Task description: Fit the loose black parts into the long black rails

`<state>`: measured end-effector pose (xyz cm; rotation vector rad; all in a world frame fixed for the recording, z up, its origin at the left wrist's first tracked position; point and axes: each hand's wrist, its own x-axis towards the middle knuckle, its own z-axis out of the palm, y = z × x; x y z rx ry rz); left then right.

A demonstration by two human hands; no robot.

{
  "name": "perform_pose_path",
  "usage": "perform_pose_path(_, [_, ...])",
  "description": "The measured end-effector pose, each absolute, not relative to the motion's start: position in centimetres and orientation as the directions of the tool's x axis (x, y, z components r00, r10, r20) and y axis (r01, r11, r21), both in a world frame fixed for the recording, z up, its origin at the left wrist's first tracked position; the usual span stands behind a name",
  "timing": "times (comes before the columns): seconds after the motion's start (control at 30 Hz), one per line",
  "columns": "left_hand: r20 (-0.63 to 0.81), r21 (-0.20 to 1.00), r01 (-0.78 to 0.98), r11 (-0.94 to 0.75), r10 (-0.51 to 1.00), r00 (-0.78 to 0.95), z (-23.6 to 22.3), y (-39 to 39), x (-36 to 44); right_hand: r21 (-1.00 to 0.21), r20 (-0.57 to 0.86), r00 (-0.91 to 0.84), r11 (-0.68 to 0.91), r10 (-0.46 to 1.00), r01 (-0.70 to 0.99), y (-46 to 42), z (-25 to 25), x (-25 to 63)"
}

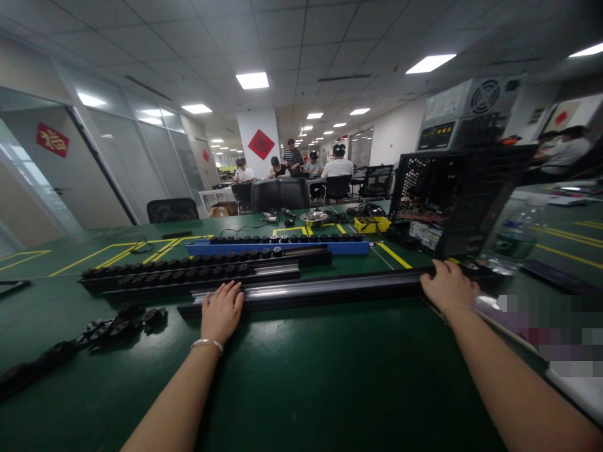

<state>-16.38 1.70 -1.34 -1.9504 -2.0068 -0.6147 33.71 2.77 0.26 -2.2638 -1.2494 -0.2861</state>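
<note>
A long black channel rail (330,289) with a shiny inner face lies across the green table in front of me. My left hand (222,310) is closed over it near its left end, with the fingers bent over the far edge. Toward the right end, my right hand (448,286) grips the same rail, its fingertips partly hidden behind it. Just beyond lie two more black rails (294,271), carrying rows of small black parts (183,273). Behind them is a blue rail (325,248) with a similar row.
Loose black parts (117,328) lie at left. A computer case (464,201) with power supplies (464,113) on top stands right, beside a plastic bottle (516,235). Farther back are a yellow bin (372,225) and a metal bowl (314,217). Several people sit in the background.
</note>
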Motion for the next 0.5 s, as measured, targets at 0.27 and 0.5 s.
perform_pose_path(0.27, [0.456,0.106,0.994,0.005,0.889,-0.053,-1.2,1.6,-16.5,-0.346,0.425,0.536,-0.416,0.73,0.841,2.7,0.4,33.3])
perform_pose_path(0.5, [0.387,0.085,0.996,0.017,0.921,-0.049,-0.6,1.5,-16.4,-0.331,0.402,0.549,-0.443,0.733,0.833,2.5,0.7,32.6])
